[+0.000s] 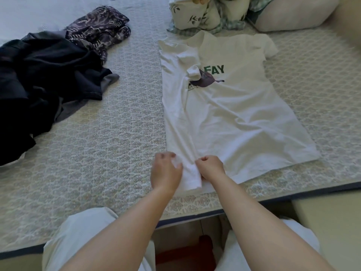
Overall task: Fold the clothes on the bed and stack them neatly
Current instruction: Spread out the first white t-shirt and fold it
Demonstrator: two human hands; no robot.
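On the bed point(117, 133) I see a white shirt point(234, 114) spread flat, its left side folded inward. My left hand point(166, 173) and right hand point(212, 166) both pinch the folded hem at the near edge. Dark clothes point(45, 75) lie heaped well apart, left

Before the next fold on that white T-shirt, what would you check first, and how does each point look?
1. Left side of the white T-shirt folded inward: ok.
2. Left hand and right hand both grip the bottom hem: ok.
3. Folded-in sleeve lies flat: not ok, it is bunched over the print.
4. Right side folded in: not ok, its sleeve is spread out.
5. Shirt apart from the dark clothes pile: ok.
6. Cloth smooth under the fold: cannot tell.
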